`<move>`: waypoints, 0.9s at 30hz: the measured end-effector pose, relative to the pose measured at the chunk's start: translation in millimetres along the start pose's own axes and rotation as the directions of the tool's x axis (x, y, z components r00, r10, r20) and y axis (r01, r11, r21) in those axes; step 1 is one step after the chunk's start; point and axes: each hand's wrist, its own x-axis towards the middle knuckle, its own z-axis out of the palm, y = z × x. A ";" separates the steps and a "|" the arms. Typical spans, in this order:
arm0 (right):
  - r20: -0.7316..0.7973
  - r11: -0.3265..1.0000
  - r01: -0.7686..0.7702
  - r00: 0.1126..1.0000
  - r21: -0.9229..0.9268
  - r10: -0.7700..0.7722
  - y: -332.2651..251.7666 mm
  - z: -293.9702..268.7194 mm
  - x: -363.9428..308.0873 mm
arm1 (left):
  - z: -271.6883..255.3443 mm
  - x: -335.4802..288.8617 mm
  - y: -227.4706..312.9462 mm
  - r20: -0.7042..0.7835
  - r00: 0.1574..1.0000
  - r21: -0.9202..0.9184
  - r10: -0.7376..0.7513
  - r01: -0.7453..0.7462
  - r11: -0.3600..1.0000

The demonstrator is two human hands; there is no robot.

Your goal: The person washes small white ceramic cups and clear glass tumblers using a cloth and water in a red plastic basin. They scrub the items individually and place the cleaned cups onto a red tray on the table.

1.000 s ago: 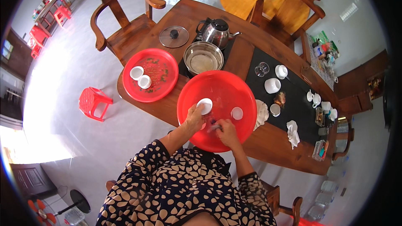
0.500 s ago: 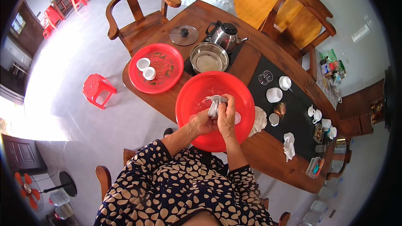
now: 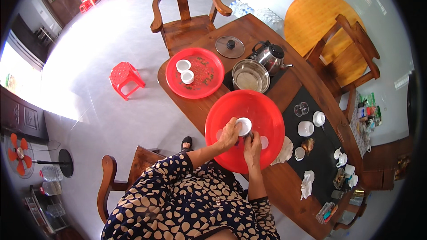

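Looks like cup-washing: left hand (image 3: 229,135) grips the white cup (image 3: 243,126) over the red basin (image 3: 249,100), right hand (image 3: 252,149) curled close beside it, can't tell on what; next move likely needs left steady, right working the cup

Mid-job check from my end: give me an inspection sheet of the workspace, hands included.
Surface: wooden table with a black runner on it.
Job's things: white cup above a red basin; a pale round item shows in the basin, kind unclear.
Clutter: red tray bearing two white cups; steel pot, kettle, glass lid, crumpled white tissue.
Hands: left hand holds the cup; right hand is close beside it, with something dark grey, not identifiable.
Cables: thin dark cord near the orange-bladed fan.
Surroundings: red plastic stool, wooden armchair.
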 end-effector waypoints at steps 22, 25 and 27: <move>-0.023 0.920 0.029 0.999 -0.391 -0.041 1.1 6.7 -30.4 | -84.3 27.0 35.2 0.194 0.673 0.258 0.713 -0.737 0.625; -0.049 0.922 -0.009 0.999 -0.387 -0.011 4.5 8.0 -29.9 | -120.3 49.2 29.9 -0.154 0.877 0.212 0.455 -0.420 0.882; -0.039 0.912 -0.012 0.999 -0.409 -0.004 1.4 9.3 -28.6 | -146.1 64.9 6.2 -0.339 0.898 0.129 0.279 -0.250 0.960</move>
